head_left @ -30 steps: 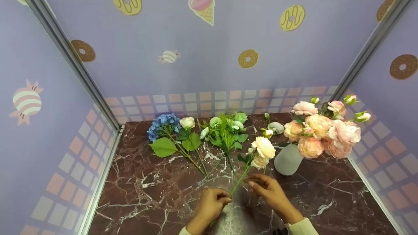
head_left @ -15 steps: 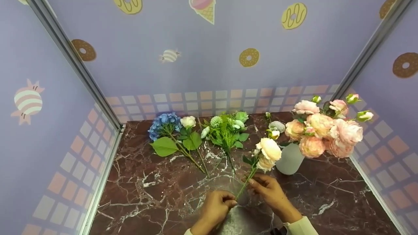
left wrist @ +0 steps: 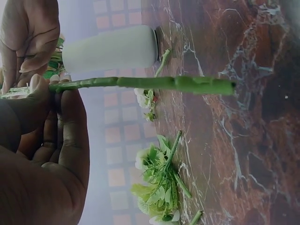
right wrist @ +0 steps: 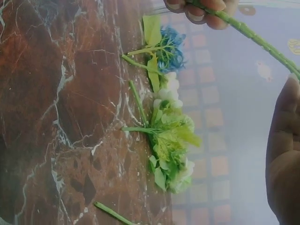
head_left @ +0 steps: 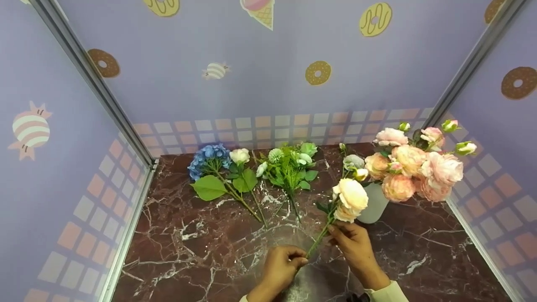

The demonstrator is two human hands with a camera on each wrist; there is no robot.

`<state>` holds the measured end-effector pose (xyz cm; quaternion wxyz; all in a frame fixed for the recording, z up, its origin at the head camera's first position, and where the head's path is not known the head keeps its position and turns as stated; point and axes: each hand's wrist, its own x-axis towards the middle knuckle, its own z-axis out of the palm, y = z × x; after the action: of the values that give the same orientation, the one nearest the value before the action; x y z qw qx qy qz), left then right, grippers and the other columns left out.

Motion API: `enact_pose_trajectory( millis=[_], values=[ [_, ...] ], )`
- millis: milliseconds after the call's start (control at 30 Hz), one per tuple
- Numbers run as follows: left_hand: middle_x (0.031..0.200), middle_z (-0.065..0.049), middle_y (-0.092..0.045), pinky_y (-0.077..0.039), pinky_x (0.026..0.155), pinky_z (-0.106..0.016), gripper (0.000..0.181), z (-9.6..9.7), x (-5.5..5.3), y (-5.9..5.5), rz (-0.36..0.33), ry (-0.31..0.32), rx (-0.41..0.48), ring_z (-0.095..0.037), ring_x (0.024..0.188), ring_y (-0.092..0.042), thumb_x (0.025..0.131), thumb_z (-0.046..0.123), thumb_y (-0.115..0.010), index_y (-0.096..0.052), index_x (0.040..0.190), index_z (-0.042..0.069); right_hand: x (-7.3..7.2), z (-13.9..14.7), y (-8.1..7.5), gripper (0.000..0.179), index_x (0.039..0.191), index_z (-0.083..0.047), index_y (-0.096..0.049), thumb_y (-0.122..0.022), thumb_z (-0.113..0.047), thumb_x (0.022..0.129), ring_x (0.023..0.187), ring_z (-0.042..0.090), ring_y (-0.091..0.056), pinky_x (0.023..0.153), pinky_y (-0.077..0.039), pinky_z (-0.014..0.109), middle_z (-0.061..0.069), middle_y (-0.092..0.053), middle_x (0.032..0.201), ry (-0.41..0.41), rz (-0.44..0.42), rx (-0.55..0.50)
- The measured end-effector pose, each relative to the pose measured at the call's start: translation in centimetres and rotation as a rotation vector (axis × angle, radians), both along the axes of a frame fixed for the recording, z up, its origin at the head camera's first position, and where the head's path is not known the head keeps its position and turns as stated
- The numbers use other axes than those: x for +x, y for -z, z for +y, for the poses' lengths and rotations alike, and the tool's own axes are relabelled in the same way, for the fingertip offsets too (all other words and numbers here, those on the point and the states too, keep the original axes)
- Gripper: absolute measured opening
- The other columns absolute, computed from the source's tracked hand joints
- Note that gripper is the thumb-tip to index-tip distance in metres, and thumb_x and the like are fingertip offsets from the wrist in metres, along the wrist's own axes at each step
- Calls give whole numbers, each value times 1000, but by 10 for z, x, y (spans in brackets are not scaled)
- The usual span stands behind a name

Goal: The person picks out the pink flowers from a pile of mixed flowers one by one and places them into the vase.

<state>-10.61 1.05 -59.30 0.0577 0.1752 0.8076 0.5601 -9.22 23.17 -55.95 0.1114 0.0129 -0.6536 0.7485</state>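
A cream rose (head_left: 351, 199) on a long green stem slants between my hands in the head view. My left hand (head_left: 283, 266) pinches the stem low down; in the left wrist view the bare stem end (left wrist: 201, 86) sticks out past the fingers. Just under the bloom, my right hand (head_left: 356, 247) holds the stem between thumb and fingers, its thumb tip against it in the right wrist view. Behind the bloom stands a white vase (head_left: 373, 205), partly hidden, filled with peach-pink roses (head_left: 419, 167).
Along the back of the marble-look table (head_left: 201, 264) lie a blue hydrangea (head_left: 209, 159), a white rose (head_left: 239, 156) and a green bunch (head_left: 291, 167). A pale round flower (head_left: 353, 162) lies left of the vase. Patterned walls enclose the back and sides.
The rose and my left hand have moved slightly right, bringing the bloom in front of the vase. My right hand, loosely beside the stem earlier, has closed on it below the bloom.
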Motion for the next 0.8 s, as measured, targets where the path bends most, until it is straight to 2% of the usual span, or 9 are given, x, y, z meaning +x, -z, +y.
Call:
enact_pose_trajectory(
  millis=[133,233,500,667,800],
  values=[
    [87,-4,-87,-60,72,-18,5,1,0,-3,9,-2,17,2,77,-73,88,7,-94,-89,89,8,1,-2,-4,11,108,20,-75,-67,16,103,74,8,-79,67,-69,28,-4,-85,92,24,8,1],
    [87,-4,-87,-60,72,-18,6,1,0,-4,3,-2,29,2,77,-73,88,5,-94,-89,89,8,1,-2,-8,14,110,27,-71,-69,18,100,76,9,-80,66,-69,29,-4,-86,92,29,-5,17],
    [86,-3,-87,-59,72,-18,6,1,2,-4,-23,-5,56,1,78,-72,88,7,-95,-89,89,7,3,-2,-14,17,110,25,-74,-75,13,98,69,10,-79,61,-67,27,-2,-85,82,16,-133,56],
    [90,-3,-87,-61,76,-19,5,0,4,-7,-51,28,56,0,81,-74,91,8,-93,-89,95,6,7,1,-17,21,112,30,-70,-73,14,99,66,9,-76,61,-66,26,1,-84,83,6,-112,75],
    [95,-1,-88,-63,79,-19,9,0,5,-9,-42,55,39,-2,86,-76,95,17,-92,-90,101,10,10,7,-24,16,108,29,-70,-71,18,97,65,11,-76,59,-65,25,-1,-84,82,53,-64,84]
  ],
)
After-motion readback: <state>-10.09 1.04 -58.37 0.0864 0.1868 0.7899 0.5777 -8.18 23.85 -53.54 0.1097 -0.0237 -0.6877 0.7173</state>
